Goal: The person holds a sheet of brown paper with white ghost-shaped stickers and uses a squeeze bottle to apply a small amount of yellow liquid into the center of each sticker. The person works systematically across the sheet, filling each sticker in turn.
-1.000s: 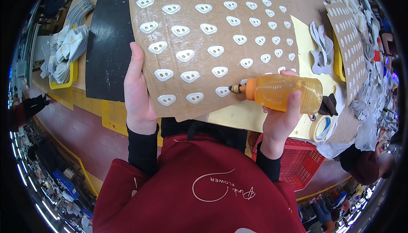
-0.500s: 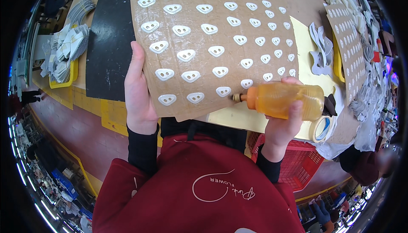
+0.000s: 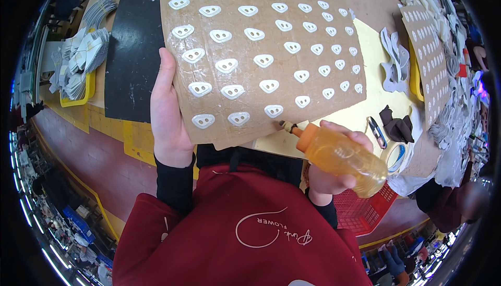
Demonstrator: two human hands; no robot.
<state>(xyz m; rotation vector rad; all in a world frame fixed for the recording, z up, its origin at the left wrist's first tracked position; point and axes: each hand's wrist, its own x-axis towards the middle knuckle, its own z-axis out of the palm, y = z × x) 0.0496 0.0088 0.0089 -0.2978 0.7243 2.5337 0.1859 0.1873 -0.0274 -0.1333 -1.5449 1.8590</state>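
Observation:
My left hand (image 3: 169, 108) grips the left edge of a brown cardboard sheet (image 3: 323, 20), its thumb on top and the other fingers hidden beneath. Rows of small white rounded-triangle pieces (image 3: 226, 66), each with two dark holes, lie across the sheet. In my right hand (image 3: 331, 179) is an orange-capped squeeze bottle (image 3: 344, 158) of amber liquid. Its dark-tipped nozzle points up and left, close to the sheet's lower edge, near a white piece in the bottom row. Whether the tip touches the sheet I cannot tell.
Under the sheet lie a black board (image 3: 133, 51) and pale yellow paper (image 3: 376, 77). Yellow trays of grey-white cut pieces (image 3: 86, 51) flank the work. To the right are a cutter (image 3: 377, 132), a tape roll (image 3: 395, 158) and another dotted sheet (image 3: 428, 62). Below hangs a red basket (image 3: 365, 210).
My right hand has moved down and a little left, tilting the bottle so its base points lower right. The cutter and dark cloth have come into sight. The sheet has shifted slightly.

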